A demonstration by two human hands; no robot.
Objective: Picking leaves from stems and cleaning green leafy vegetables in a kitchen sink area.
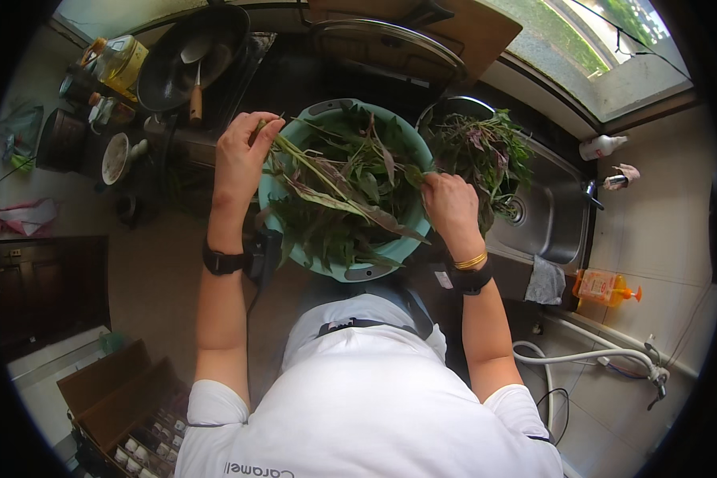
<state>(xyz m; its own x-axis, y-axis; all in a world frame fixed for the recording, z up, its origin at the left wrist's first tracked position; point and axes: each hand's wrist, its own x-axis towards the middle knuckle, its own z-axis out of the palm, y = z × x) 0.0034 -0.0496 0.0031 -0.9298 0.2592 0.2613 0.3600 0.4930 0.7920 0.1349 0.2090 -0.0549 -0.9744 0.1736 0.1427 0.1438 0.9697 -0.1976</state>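
Note:
A pale green plastic basin (421, 140) stands before me, heaped with leafy greens (334, 233), some tinged purple. At its upper left rim my left hand (248, 140) pinches the cut ends of a few long stems (305, 160), whose leaves trail across the heap. Over the basin's right rim, the fingertips of my right hand (451, 200) are closed on a green leaf (415, 175); whether it belongs to the same stems I cannot tell. More greens with purple leaves (490, 146) lie piled right of the basin, at the sink's edge, over a round metal-rimmed vessel.
A steel sink (549, 209) with a faucet (594, 191) is at right, a grey cloth (545, 281) on its front edge and a soap pump bottle (603, 288) beyond. A wok (155, 71) holding a wooden-handled ladle (196, 101) stands upper left, beside an oil bottle (122, 63). A glass lid (388, 45) leans behind.

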